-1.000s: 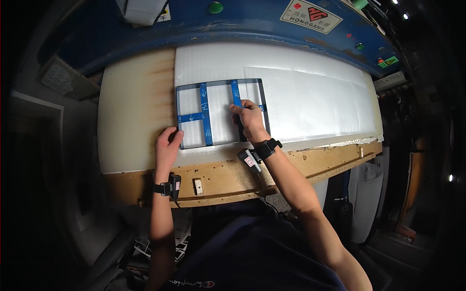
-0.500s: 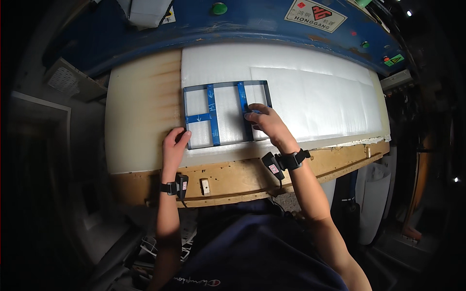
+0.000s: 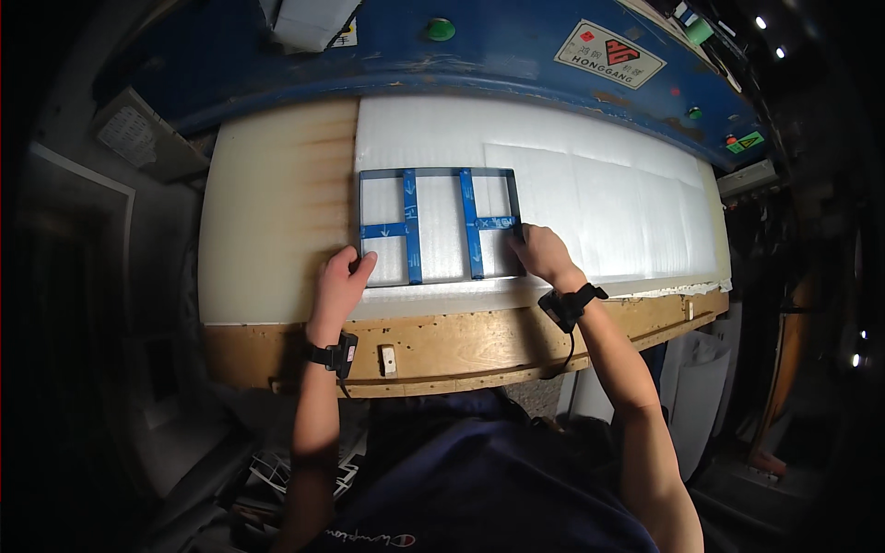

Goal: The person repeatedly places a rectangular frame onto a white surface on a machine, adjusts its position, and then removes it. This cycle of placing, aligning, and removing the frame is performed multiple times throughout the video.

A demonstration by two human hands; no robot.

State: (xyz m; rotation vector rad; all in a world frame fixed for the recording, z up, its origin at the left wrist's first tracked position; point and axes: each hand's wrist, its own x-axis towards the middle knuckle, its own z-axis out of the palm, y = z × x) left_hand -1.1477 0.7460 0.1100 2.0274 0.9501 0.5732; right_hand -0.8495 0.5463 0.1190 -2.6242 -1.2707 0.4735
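Note:
A rectangular cutting die [image 3: 412,249], a thin dark-edged frame with blue crossbars, lies flat on a white foam sheet [image 3: 608,212]. Two long bars run from its far side to its near side, and short bars join them to the left and right sides. My left hand [image 3: 339,293] grips the die's left side near the front corner, thumb against the rim. On the opposite side, my right hand [image 3: 546,254] pinches the right rim just below the short bar. Some fingertips of both hands are hidden behind the frame.
The foam covers most of a pale cutting board [image 3: 267,221], whose brown-stained left part is bare. A wooden front ledge [image 3: 461,346] carries a small white block [image 3: 389,359]. Behind the board stands a blue machine beam [image 3: 507,69] with a green button [image 3: 441,29].
My right hand has moved off the right long crossbar onto the die's right rim, uncovering the right short bar. My left hand stays at the left side. The whole view has shifted slightly.

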